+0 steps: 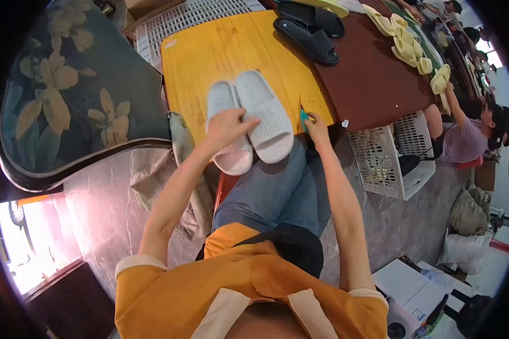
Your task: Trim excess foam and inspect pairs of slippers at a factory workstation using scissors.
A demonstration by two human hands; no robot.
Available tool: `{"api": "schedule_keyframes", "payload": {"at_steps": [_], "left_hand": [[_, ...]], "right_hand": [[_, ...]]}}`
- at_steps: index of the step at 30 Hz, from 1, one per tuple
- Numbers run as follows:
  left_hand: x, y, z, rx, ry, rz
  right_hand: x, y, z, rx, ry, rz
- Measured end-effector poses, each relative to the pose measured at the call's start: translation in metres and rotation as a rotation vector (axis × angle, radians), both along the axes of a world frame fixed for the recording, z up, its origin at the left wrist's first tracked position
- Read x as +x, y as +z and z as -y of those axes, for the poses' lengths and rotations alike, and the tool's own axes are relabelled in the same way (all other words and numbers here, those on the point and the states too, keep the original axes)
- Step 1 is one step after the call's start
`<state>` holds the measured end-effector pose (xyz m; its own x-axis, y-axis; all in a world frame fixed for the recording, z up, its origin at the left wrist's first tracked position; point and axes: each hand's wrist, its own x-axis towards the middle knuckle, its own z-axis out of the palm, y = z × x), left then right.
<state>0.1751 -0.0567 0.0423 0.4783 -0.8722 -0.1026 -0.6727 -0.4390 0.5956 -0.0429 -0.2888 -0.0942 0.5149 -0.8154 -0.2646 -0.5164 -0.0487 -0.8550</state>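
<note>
Two pale grey-white slide slippers lie side by side on the yellow wooden tabletop (186,62), their open toes toward me over its near edge. My left hand (227,127) is closed over the strap of the left slipper (233,160), with its fingertips reaching onto the right slipper (264,116). At the table's right near corner, my right hand (318,129) grips a small pointed tool with a teal handle (304,121). Its thin dark tip points away from me, just right of the slippers; whether it is snips or a blade is too small to make out.
Black slippers (305,42) lie at the far right of the tabletop. Several pale yellow slippers (404,48) stand on the dark red table (367,73). A white plastic crate (376,164) is below it, near a seated person (466,133). A flowered chair back (85,101) fills the left.
</note>
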Motion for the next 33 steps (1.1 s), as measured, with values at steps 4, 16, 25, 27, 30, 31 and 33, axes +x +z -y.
{"api": "schedule_keyframes", "payload": {"at_steps": [4, 16, 25, 27, 30, 31, 33], "left_hand": [[-0.054, 0.010, -0.021, -0.061, -0.100, 0.012], [-0.154, -0.034, -0.028, -0.066, -0.428, 0.231], [-0.156, -0.046, -0.018, -0.017, -0.468, 0.251], [-0.162, -0.041, -0.015, 0.050, -0.437, 0.269], [-0.165, -0.028, -0.003, 0.249, -0.409, 0.225], [-0.164, -0.020, 0.004, 0.382, -0.421, 0.193], [-0.164, -0.018, 0.002, 0.367, -0.401, 0.177]], "right_hand": [[-0.040, 0.073, -0.054, 0.173, -0.051, 0.301], [-0.130, 0.153, -0.127, -0.307, 0.156, 0.042], [-0.143, 0.179, -0.136, -0.628, 0.447, -0.266], [-0.141, 0.177, -0.131, -0.754, 0.533, -0.327], [-0.134, 0.174, -0.124, -0.841, 0.617, -0.392], [-0.131, 0.175, -0.124, -0.861, 0.630, -0.377], [-0.128, 0.172, -0.124, -0.853, 0.650, -0.399]]}}
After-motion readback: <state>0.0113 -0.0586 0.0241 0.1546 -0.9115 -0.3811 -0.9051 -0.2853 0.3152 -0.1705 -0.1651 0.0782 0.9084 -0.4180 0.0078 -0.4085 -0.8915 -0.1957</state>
